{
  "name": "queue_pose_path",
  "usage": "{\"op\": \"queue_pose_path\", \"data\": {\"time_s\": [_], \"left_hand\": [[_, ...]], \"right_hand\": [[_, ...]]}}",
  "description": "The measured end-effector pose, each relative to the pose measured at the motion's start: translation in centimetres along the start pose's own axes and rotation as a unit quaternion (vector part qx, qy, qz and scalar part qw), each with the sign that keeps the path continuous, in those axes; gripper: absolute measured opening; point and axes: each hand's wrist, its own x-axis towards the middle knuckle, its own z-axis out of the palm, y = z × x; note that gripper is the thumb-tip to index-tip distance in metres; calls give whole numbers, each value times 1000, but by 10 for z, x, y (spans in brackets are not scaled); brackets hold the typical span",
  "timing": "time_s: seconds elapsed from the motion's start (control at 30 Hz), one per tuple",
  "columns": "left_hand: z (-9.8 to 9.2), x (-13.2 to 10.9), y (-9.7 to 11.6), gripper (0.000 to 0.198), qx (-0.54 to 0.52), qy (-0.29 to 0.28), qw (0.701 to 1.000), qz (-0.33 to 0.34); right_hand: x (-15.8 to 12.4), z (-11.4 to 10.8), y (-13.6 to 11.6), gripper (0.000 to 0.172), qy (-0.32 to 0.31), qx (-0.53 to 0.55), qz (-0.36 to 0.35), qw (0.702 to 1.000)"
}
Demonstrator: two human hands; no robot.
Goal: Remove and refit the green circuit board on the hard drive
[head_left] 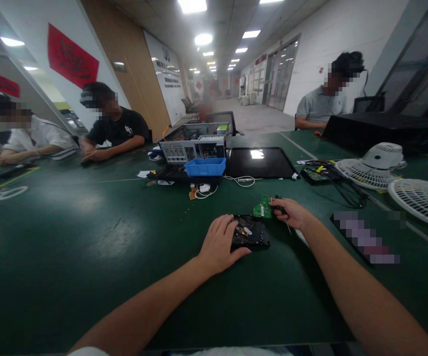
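Note:
A black hard drive (251,232) lies on the green table (88,237) in front of me. My left hand (219,243) rests on its left side, fingers curled over the edge and thumb along the front. My right hand (290,212) is closed around a thin screwdriver (287,225) whose tip points down toward the table, and its fingertips touch a small green circuit board (263,208) lying just beyond the drive.
An open computer case (195,142) with a blue bin (205,167) stands farther back, beside a black panel (260,163). White cables (204,190), two white fan grilles (419,198) and a dark board (320,174) lie at right. Three people sit around the table.

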Motion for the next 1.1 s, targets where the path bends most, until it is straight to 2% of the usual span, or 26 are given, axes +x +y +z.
{"op": "queue_pose_path", "data": {"time_s": [0.07, 0.13, 0.2, 0.3, 0.53, 0.63, 0.73, 0.83, 0.97, 1.1], "left_hand": [[5, 3, 4, 90, 20, -6, 1000, -15], [9, 6, 3, 95, 31, 0, 999, -31], [11, 9, -2, 94, 37, 9, 998, -41], [13, 14, -9, 88, 40, 20, 997, -56], [23, 33, -7, 78, 36, 25, 995, -92], [19, 33, 1, 73, 42, 40, 996, -72], [11, 24, 12, 52, 31, 52, 998, -30], [8, 15, 21, 38, -10, 16, 1000, -2], [11, 11, 32, 40, -47, -61, 997, 12], [15, 17, 44, 41, -35, -107, 994, 12]], "right_hand": [[0, 1, 1, 21, -2, -8, 0, 1000], [-2, 4, 0, 25, -2, -21, -11, 1000], [-5, 7, 0, 40, -9, -44, -25, 999], [-11, 13, -1, 55, -36, -86, -29, 995], [-20, 25, 0, 52, -61, -154, -44, 985], [-20, 25, 1, 55, -71, -166, -47, 982], [-20, 25, 2, 57, -83, -173, -54, 980], [-20, 26, 2, 58, -92, -175, -55, 979], [-23, 27, 1, 59, -99, -175, -53, 978], [-23, 25, -2, 59, -99, -172, -66, 978]]}}
